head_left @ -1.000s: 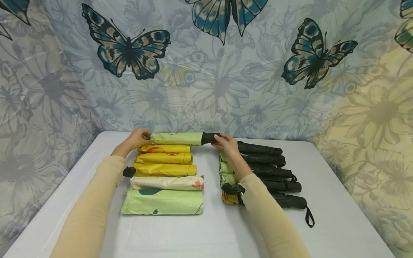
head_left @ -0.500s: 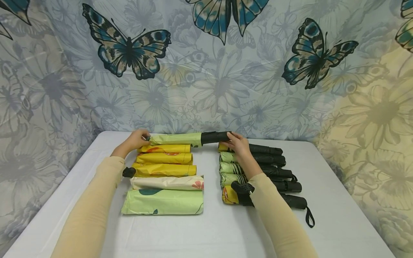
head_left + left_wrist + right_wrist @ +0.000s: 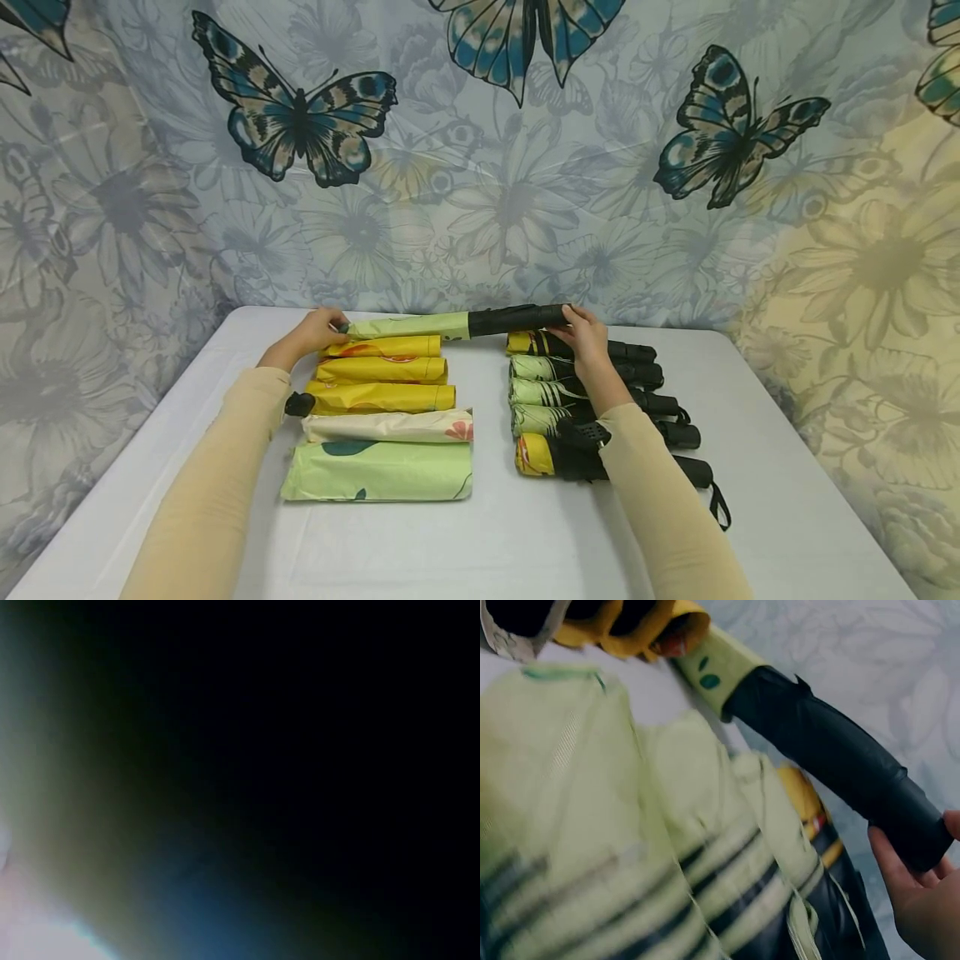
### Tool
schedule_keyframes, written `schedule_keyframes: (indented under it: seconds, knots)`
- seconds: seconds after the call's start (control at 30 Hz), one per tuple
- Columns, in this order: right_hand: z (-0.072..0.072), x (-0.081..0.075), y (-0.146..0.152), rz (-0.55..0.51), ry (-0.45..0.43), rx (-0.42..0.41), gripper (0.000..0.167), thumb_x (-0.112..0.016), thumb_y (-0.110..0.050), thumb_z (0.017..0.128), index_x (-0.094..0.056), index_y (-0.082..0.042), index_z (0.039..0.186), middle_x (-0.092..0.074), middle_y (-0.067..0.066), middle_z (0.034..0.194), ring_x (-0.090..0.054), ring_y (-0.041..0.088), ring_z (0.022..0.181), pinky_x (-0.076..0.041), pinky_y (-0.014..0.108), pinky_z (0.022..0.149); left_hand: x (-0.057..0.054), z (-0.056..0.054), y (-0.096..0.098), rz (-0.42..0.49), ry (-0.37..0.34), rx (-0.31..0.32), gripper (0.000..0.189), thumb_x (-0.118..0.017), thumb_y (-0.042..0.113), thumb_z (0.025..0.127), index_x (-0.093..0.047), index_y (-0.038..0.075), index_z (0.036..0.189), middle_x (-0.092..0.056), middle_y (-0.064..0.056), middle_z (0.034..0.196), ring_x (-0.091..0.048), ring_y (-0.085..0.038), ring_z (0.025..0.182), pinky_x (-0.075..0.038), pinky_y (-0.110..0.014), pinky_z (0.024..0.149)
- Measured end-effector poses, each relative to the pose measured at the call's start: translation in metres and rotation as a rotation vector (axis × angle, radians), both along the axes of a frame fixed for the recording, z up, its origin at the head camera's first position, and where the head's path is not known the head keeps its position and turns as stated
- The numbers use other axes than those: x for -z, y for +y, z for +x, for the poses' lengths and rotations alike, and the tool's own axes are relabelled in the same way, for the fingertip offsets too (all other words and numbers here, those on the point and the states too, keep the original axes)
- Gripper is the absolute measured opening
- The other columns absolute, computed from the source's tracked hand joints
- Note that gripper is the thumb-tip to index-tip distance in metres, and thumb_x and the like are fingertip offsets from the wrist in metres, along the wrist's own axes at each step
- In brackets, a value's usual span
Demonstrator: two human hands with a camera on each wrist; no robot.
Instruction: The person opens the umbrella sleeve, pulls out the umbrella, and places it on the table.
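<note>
A folded umbrella (image 3: 517,319) with a black body sticks out of a light green fabric sleeve (image 3: 408,326) at the back of the table. My left hand (image 3: 311,332) pinches the sleeve's left end, while my right hand (image 3: 588,342) grips the umbrella's right end. In the right wrist view the black umbrella (image 3: 817,750) slants down to the fingers and thumb at its tip, its other end hidden inside the sleeve (image 3: 712,671). The left wrist view is dark and blurred.
Yellow sleeves (image 3: 382,370), a cream sleeve (image 3: 386,426) and a wider green sleeve (image 3: 382,471) lie in a column at left. Several folded umbrellas (image 3: 540,392) lie in a column at right, partly under my right forearm. A patterned cloth (image 3: 480,233) hangs behind the white table (image 3: 420,550).
My right hand has moved right with the umbrella's end, and more of the black body shows outside the green sleeve. My left hand has stayed nearly in place.
</note>
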State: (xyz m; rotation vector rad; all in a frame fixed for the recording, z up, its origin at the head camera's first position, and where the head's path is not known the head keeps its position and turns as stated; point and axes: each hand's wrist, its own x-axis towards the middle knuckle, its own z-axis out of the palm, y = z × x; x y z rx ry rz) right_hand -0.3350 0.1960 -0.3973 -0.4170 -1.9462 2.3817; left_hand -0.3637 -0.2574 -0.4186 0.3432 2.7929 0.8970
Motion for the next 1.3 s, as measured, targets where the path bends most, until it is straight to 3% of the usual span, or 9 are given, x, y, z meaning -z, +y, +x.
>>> schedule_keyframes:
  seconds: [0.13,0.43,0.6,0.87,1.17,1.23,1.3]
  knots:
    - [0.0,-0.001,0.012,-0.024,0.025,0.007,0.059,-0.052,-0.024,0.102,-0.028,-0.01,0.154,-0.031,0.012,0.157,-0.063,0.009,0.093,-0.046,0.033,0.11,0.002,-0.002,-0.001,0.004,-0.006,0.002,0.027,-0.061,0.011,0.095,-0.059,-0.008,0.115,-0.057,-0.031,0.122,-0.058,-0.042,0.108,-0.051,-0.05,0.09]
    - [0.001,-0.005,0.032,-0.082,0.005,0.09,0.056,-0.051,-0.024,0.102,-0.032,-0.012,0.153,-0.025,0.005,0.16,-0.063,0.014,0.107,-0.047,0.029,0.107,0.003,-0.002,-0.002,0.001,-0.015,-0.007,0.028,-0.061,0.012,0.095,-0.058,-0.007,0.116,-0.056,-0.031,0.123,-0.057,-0.043,0.111,-0.051,-0.052,0.092]
    - [0.002,-0.007,0.041,-0.124,-0.011,0.11,0.057,-0.05,-0.024,0.102,-0.029,-0.011,0.154,-0.022,0.005,0.161,-0.062,0.011,0.1,-0.046,0.029,0.107,0.002,-0.001,-0.002,0.0,-0.025,-0.017,0.028,-0.06,0.012,0.096,-0.058,-0.007,0.117,-0.055,-0.03,0.124,-0.057,-0.043,0.111,-0.051,-0.051,0.091]
    - [0.003,-0.011,0.059,-0.164,0.018,0.2,0.054,-0.053,-0.02,0.1,-0.036,-0.009,0.151,-0.036,0.005,0.151,-0.067,0.007,0.078,-0.052,0.026,0.098,0.002,-0.001,0.0,0.014,-0.031,-0.014,0.027,-0.06,0.011,0.096,-0.058,-0.007,0.115,-0.055,-0.03,0.124,-0.056,-0.044,0.113,-0.051,-0.05,0.091]
    - [0.006,-0.016,0.083,-0.214,0.041,0.294,0.051,-0.053,-0.015,0.1,-0.04,-0.005,0.148,-0.049,-0.001,0.115,-0.067,0.011,0.071,-0.058,0.025,0.086,0.004,-0.002,0.0,0.017,-0.037,-0.015,0.026,-0.059,0.01,0.096,-0.057,-0.007,0.116,-0.054,-0.031,0.125,-0.054,-0.045,0.116,-0.05,-0.05,0.091]
    - [0.007,-0.016,0.088,-0.224,0.035,0.29,0.052,-0.053,-0.015,0.1,-0.04,-0.006,0.149,-0.05,-0.001,0.115,-0.068,0.011,0.071,-0.059,0.025,0.084,0.005,-0.002,0.0,0.014,-0.037,-0.015,0.027,-0.059,0.01,0.096,-0.057,-0.007,0.116,-0.054,-0.031,0.126,-0.054,-0.046,0.116,-0.051,-0.05,0.091]
    - [0.008,-0.017,0.092,-0.229,0.024,0.275,0.052,-0.053,-0.015,0.099,-0.039,-0.007,0.149,-0.051,0.002,0.13,-0.068,0.011,0.069,-0.06,0.024,0.081,0.005,-0.002,-0.001,0.012,-0.036,-0.012,0.027,-0.059,0.011,0.096,-0.057,-0.008,0.116,-0.054,-0.031,0.126,-0.054,-0.046,0.117,-0.051,-0.05,0.091]
